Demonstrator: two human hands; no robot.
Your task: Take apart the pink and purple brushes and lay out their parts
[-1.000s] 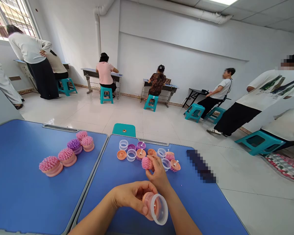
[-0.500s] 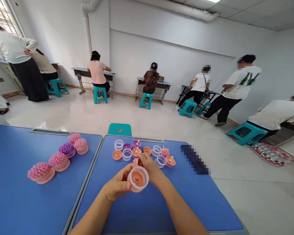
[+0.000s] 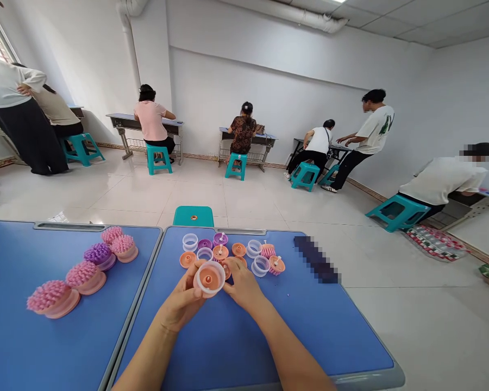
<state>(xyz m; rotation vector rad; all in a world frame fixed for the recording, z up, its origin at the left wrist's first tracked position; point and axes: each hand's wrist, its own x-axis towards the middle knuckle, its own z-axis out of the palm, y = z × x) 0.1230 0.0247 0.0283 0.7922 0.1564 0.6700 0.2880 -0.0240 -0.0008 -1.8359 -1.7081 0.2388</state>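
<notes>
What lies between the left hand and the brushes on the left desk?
Between the left hand and the brushes lie only bare blue desktop and the grey seam between the desks, seen in the head view.

A classroom-like room, with blue-topped desks point(image 3: 212, 336) and teal stools point(image 3: 193, 216).

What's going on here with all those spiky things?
Someone's left hand is holding up an orange cup with a clear ring around its top. The right hand has its fingers at an orange piece just beside it; whether it's gripped is hard to see. More rings and cups lie behind, on the right table. Four pink brushes and one purple brush sit on the left table.
</notes>
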